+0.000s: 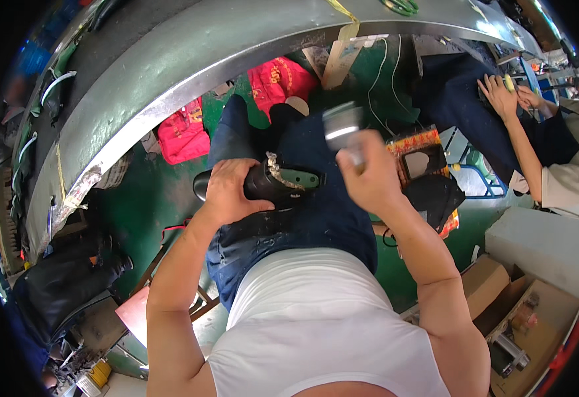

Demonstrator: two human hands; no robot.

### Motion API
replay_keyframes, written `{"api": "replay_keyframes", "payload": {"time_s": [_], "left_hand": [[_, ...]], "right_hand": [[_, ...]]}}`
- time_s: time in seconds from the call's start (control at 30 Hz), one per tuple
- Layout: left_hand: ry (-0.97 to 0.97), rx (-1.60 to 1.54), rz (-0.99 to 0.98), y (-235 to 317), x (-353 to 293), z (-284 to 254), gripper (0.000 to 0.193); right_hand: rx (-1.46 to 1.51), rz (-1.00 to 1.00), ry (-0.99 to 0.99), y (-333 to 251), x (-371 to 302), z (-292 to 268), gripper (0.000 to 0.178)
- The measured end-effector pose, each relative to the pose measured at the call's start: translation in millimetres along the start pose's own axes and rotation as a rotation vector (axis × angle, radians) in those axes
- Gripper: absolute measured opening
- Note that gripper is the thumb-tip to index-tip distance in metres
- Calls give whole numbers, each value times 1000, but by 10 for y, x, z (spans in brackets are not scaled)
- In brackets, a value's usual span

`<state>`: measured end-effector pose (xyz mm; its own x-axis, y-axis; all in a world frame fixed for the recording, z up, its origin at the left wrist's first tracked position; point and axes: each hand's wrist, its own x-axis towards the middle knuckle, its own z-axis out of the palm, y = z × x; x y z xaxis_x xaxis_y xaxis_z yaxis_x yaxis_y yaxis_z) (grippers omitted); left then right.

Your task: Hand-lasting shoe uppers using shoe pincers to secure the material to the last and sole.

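Note:
Across my lap lies a black leather shoe (263,182) on its side, toe to the left, with a green shoe last (299,178) showing in its opening. A ragged, pale strip of lining (276,169) sticks up along the rim. My left hand (230,190) is wrapped over the shoe and presses it against my thigh. Raised above my right thigh, apart from the shoe, my right hand (373,173) grips a hammer (342,126). Its silver metal head is smeared by motion, and the handle is mostly hidden by my fingers.
A curved metal-edged workbench (170,79) spans the far side. Red bags (183,135) lie beneath it. On the right are a co-worker's hand (499,97), an orange patterned box (414,142) and an open cardboard box (534,317). A black bag (71,284) is at left.

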<state>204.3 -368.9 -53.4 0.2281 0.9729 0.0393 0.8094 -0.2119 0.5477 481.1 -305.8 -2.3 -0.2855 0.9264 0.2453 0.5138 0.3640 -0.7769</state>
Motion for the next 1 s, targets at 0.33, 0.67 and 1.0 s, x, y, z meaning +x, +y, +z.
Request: {"api": "replay_keyframes", "payload": {"time_s": [0.33, 0.67, 1.0], "left_hand": [[-273, 361, -23, -204, -208, -549, 114], [-420, 474, 247, -53, -275, -940, 89], [204, -957, 265, 544, 93, -260, 68]], "right_hand": [[-176, -13, -384, 243, -68, -34, 16], [886, 890, -425, 886, -394, 492, 18], [982, 984, -434, 937, -280, 483, 21]]}}
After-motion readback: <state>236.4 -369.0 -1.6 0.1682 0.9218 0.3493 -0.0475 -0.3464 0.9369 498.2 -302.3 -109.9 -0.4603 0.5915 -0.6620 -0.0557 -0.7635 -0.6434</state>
